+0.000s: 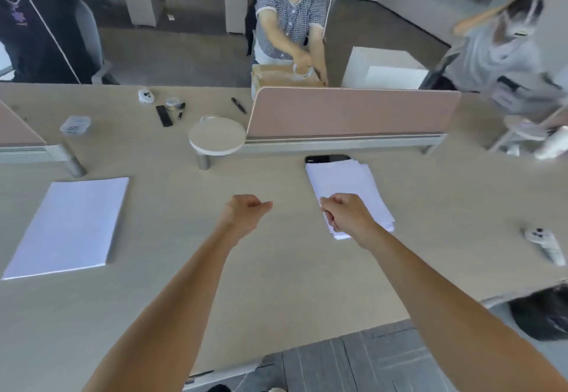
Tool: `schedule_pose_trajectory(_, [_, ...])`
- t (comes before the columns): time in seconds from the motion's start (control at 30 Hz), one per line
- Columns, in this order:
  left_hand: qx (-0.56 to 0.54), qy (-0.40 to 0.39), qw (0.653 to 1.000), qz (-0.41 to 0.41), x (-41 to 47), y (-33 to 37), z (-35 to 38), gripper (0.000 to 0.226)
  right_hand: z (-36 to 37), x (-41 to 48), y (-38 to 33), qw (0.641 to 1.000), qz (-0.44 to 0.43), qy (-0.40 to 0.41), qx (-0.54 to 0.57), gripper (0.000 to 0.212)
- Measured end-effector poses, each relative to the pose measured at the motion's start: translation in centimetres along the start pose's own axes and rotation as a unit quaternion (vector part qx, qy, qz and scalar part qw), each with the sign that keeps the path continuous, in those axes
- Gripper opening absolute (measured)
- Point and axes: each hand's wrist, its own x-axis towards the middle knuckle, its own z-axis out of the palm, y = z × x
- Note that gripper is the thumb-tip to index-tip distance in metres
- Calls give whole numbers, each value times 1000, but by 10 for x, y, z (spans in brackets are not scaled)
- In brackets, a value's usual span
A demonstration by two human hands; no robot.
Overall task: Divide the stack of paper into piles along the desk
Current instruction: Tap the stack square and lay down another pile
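Pale wood office desk (276,268), seen from above by a person whose two bare forearms reach forward. Their right hand (347,216) rests on the near end of a loose pile of paper (344,182). Its fingers are curled at the pile's left edge and seem to pinch the top sheets, though the back of the hand hides the grip. Their left hand (242,216) hovers over the desk just left of the pile, curled into a fist with nothing in it. A neat stack of paper (67,225) lies well apart at far left. A black phone (327,158) peeks out from under the pile's far edge, just in front of a pink divider screen (353,112). Left of the screen are a round white shelf (216,136), a black marker (238,105), a black remote (163,115) and a clear plastic box (74,125). A white controller (544,242) lies near the right edge
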Motion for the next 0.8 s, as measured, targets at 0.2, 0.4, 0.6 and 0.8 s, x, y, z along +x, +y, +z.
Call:
schedule_pose_trajectory(0.2, [-6, -84, 995, 48, -3, 22, 74, 30, -67, -28, 39, 994, 45, 90, -46, 28])
schedule_pose_trajectory(0.4, [18, -115, 993, 33, 11, 26, 116, 26, -110, -13, 76, 992, 74, 88, -60, 25])
schedule_pose_trajectory(0.6, [69, -84, 994, -7, 66, 31, 171, 29, -151, 69, 130, 994, 89, 58, -29, 23])
schedule_pose_trajectory(0.8, [124, -18, 990, -65, 140, 59, 253, 40, -190, 194, 179, 992, 116, 21, -39, 28])
